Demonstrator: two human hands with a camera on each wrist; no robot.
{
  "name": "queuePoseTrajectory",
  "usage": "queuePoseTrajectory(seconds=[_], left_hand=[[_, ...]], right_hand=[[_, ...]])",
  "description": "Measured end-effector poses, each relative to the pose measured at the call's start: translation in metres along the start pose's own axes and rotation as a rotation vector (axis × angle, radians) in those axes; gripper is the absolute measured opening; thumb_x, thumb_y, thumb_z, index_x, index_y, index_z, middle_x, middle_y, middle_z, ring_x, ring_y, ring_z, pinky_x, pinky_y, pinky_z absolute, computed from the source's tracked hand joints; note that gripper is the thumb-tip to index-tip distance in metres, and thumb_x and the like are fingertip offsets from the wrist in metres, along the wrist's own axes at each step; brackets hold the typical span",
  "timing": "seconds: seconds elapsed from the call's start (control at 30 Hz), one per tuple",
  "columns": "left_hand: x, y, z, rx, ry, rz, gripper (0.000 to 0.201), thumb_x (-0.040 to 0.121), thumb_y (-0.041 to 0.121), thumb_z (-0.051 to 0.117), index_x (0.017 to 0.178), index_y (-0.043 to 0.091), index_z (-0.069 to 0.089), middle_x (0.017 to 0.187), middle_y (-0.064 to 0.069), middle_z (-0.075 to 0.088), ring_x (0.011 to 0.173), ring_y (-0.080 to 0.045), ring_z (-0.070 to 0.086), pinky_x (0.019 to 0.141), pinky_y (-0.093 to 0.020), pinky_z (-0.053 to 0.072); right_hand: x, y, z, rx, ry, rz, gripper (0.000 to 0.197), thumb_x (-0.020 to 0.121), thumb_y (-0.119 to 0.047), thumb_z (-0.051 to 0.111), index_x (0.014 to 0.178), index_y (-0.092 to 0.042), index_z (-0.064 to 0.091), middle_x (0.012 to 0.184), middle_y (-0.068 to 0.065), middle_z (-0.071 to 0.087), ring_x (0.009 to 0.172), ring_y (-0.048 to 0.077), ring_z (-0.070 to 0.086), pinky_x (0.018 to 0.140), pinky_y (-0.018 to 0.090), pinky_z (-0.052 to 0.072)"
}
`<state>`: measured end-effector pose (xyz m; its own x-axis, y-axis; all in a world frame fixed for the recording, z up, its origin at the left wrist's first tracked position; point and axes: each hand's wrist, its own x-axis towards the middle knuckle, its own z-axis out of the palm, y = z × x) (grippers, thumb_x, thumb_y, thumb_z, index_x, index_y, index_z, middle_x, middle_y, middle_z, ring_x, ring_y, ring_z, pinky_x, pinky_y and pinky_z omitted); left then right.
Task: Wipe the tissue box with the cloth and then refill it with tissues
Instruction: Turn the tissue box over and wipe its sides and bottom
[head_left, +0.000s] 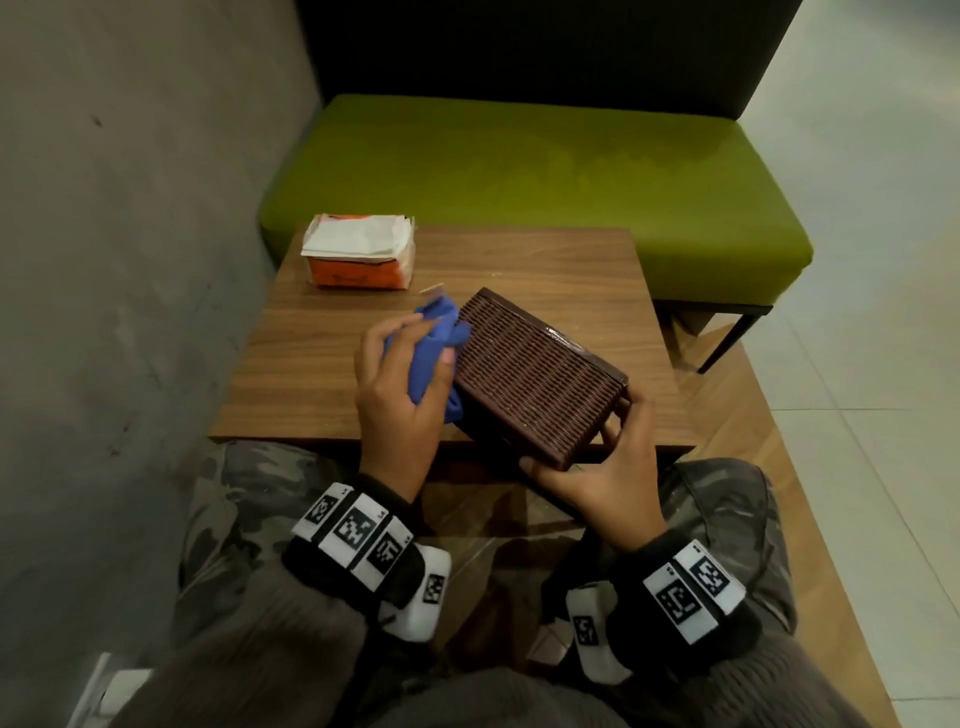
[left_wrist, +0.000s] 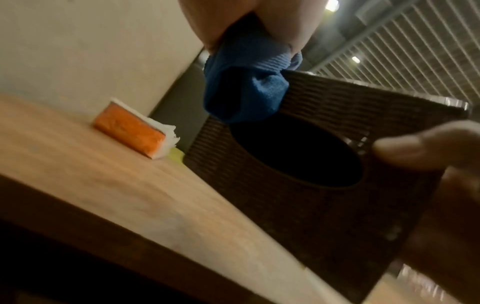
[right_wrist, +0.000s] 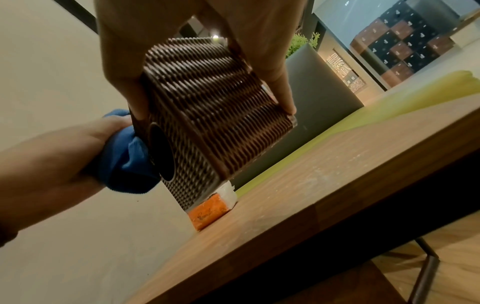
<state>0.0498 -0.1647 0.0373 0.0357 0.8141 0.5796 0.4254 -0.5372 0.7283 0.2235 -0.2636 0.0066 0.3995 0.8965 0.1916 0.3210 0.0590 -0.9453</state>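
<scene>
While the right hand (head_left: 613, 478) grips the empty-looking tissue box (head_left: 530, 374), the left hand (head_left: 400, 395) clutches the cloth (head_left: 434, 338) against it.

Tissue box (head_left: 535, 374): dark brown woven box, tipped up on one long edge above the worktop, a broad woven face turned up toward the person.
Right hand (head_left: 613, 467): grips the box's near end, thumb on the near corner, fingers (head_left: 621, 410) curled round the far side.
Left hand (head_left: 400, 384): clutches a bunched blue cloth (head_left: 434, 348) held against the box's left side.
Tissue pack (head_left: 358, 252): orange with white tissues on top, at the far left corner, well apart from the box.
Worktop (head_left: 545, 265): small, wood-grained.
Bench (head_left: 535, 171): green cushioned seat beyond it.
Person: seated, knees under the near edge, marker bands on both wrists.
</scene>
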Motion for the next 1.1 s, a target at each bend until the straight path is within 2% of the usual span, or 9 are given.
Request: queuePoseTrajectory(seconds=[0.13,0.3,0.37,0.43,0.5,0.67,0.87,1.03,1.1], left_hand=[[-0.002,0.015,0.007,-0.096,0.153,-0.163,0.033,0.088,0.031,0.053,0.108,0.005,0.061,0.109,-0.006,0.051,0.102,-0.009,0.051,0.091,-0.022,0.045],[-0.04,0.026,0.009,0.155,-0.413,0.69,0.045,0.081,0.026,0.067,0.123,0.016,0.052,0.127,-0.006,0.042,0.117,-0.025,0.043,0.105,-0.034,0.035],[-0.032,0.023,0.005,0.159,-0.503,0.868,0.037,0.084,0.024,0.067,0.119,0.011,0.061,0.126,-0.008,0.046,0.114,-0.026,0.046,0.102,-0.036,0.039],[-0.016,0.021,0.001,0.171,-0.549,0.935,0.031,0.087,0.022,0.065,0.116,0.009,0.065,0.123,-0.01,0.051,0.111,-0.026,0.049,0.098,-0.037,0.043],[0.0,0.02,-0.003,0.213,-0.594,0.89,0.033,0.087,0.025,0.061,0.117,0.009,0.062,0.12,-0.014,0.057,0.111,-0.026,0.048,0.098,-0.037,0.042],[0.028,0.019,-0.002,0.213,-0.4,0.271,0.031,0.083,0.027,0.056,0.108,0.01,0.065,0.111,-0.01,0.057,0.102,-0.023,0.048,0.088,-0.04,0.042],[-0.003,0.054,0.022,0.207,-0.62,0.821,0.03,0.082,0.017,0.064,0.111,0.007,0.067,0.112,-0.016,0.063,0.104,-0.028,0.051,0.091,-0.04,0.043],[0.033,0.036,0.026,0.231,-0.529,0.556,0.034,0.083,0.025,0.059,0.113,0.01,0.065,0.112,-0.016,0.061,0.104,-0.025,0.044,0.092,-0.04,0.04],[0.02,0.038,0.027,0.226,-0.569,0.685,0.035,0.084,0.022,0.06,0.115,0.007,0.065,0.114,-0.018,0.061,0.107,-0.028,0.05,0.092,-0.041,0.043]], right_hand=[[-0.001,-0.003,0.005,0.043,-0.001,0.048,0.1,0.044,-0.047,0.087,0.125,-0.046,0.029,0.134,-0.007,0.044,0.125,0.003,0.046,0.104,0.028,0.042],[0.002,0.014,0.012,-0.001,-0.015,0.158,0.096,0.054,-0.044,0.079,0.135,-0.014,0.037,0.128,-0.002,0.054,0.118,0.005,0.055,0.101,0.025,0.046],[-0.001,0.021,0.014,-0.028,-0.06,0.208,0.103,0.055,-0.041,0.075,0.145,-0.014,0.033,0.142,0.008,0.049,0.13,0.021,0.05,0.108,0.042,0.043],[-0.002,0.018,0.012,-0.04,-0.041,0.176,0.101,0.055,-0.046,0.073,0.144,-0.028,0.028,0.141,0.002,0.048,0.129,0.014,0.05,0.107,0.035,0.043],[0.003,0.007,0.009,-0.005,0.011,0.102,0.095,0.052,-0.048,0.078,0.132,-0.036,0.027,0.13,-0.004,0.05,0.119,0.003,0.052,0.101,0.022,0.045],[0.01,0.001,0.001,-0.1,0.022,-0.059,0.103,0.045,-0.041,0.088,0.129,-0.027,0.029,0.129,-0.006,0.043,0.119,-0.007,0.044,0.098,0.007,0.035],[0.01,-0.001,0.015,-0.13,-0.194,0.117,0.055,0.066,-0.011,0.086,0.107,-0.023,0.051,0.102,-0.006,0.058,0.108,0.018,0.058,0.101,0.04,0.048],[0.012,-0.008,0.014,-0.174,0.029,-0.196,0.092,0.055,-0.04,0.083,0.13,-0.028,0.031,0.126,-0.001,0.042,0.115,0.013,0.048,0.099,0.017,0.038],[0.009,-0.001,0.018,-0.203,-0.006,-0.129,0.091,0.056,-0.047,0.077,0.132,-0.02,0.034,0.13,-0.001,0.044,0.119,0.013,0.048,0.102,0.017,0.037]])
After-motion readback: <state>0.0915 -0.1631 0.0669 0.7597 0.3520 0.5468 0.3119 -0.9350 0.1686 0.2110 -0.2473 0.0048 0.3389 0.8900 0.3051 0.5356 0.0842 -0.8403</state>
